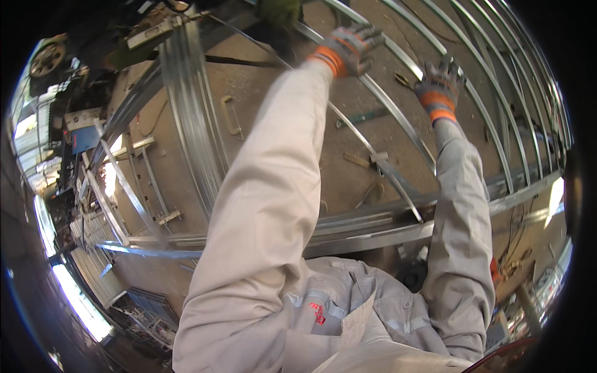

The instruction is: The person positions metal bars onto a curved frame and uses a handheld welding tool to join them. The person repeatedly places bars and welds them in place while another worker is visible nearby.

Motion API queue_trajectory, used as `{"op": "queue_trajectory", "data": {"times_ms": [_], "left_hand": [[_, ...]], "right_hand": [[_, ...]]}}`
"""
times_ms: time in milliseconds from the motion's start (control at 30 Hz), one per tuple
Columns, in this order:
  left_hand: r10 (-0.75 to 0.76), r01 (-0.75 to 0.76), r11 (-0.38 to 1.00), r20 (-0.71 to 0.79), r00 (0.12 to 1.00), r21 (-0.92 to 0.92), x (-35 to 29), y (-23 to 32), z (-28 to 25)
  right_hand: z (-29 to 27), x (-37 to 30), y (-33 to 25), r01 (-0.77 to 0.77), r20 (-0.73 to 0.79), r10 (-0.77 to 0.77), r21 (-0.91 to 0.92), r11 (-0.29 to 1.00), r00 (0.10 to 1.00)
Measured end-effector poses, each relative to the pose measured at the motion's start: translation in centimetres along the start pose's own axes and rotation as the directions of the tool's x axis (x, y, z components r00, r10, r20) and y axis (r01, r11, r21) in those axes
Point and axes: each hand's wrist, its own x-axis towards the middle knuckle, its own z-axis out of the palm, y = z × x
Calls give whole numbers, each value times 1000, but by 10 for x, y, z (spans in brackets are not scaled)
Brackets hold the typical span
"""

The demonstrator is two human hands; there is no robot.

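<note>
Both my hands wear grey gloves with orange cuffs, and both reach over a frame of long metal bars. My left hand is stretched out at the upper middle, fingers apart, above a shiny metal bar; contact is unclear. To its right, my right hand has its fingers spread between two bars, closest to a curved-looking metal bar. Nothing shows in either hand. Blur softens the left glove.
A hammer, a green level-like tool and a yellow-handled tool lie on the floor below the bars. Stacked metal channels run at left. A near rail crosses before me. A dark green glove-like shape shows at the top.
</note>
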Motion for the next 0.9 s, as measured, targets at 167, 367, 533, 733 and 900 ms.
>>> {"op": "queue_trajectory", "data": {"times_ms": [167, 367, 533, 733, 900], "left_hand": [[-188, 192, 981, 226, 956, 7, 6, 27, -27], [-304, 315, 937, 92, 948, -149, -119, 95, -131], [-953, 916, 285, 20, 302, -282, -357, 102, -181], [-933, 596, -253, 355, 57, -762, -551, 41, -67], [-833, 385, -420, 517, 197, -822, -558, 22, 33]], "right_hand": [[-8, 3, 5, 14, 30, -17, 105, 994, 999], [0, 2, 2, 26, 97, -37, 115, 993, 995], [15, 9, 20, 81, 16, -91, 324, 943, 996], [-3, -85, -62, 304, -254, -201, 910, 282, 946], [11, -239, -269, -592, 340, -615, 761, -265, 712]]}}
